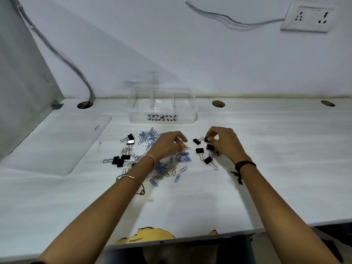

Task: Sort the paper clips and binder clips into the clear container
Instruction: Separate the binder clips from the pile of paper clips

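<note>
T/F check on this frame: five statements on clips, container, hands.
1. The container is empty. True.
2. The right hand pinches a paper clip. False: it pinches a black binder clip.
3. Binder clips lie on both sides of the paper clips. True.
4. The paper clips are all red. False: they are blue and silver.
5. The left hand is in the container. False: it is over the paper clips.

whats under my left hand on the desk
Blue and silver paper clips spread out from beneath the left hand. The hand covers the pile's middle, so what else lies there cannot be seen.
</note>
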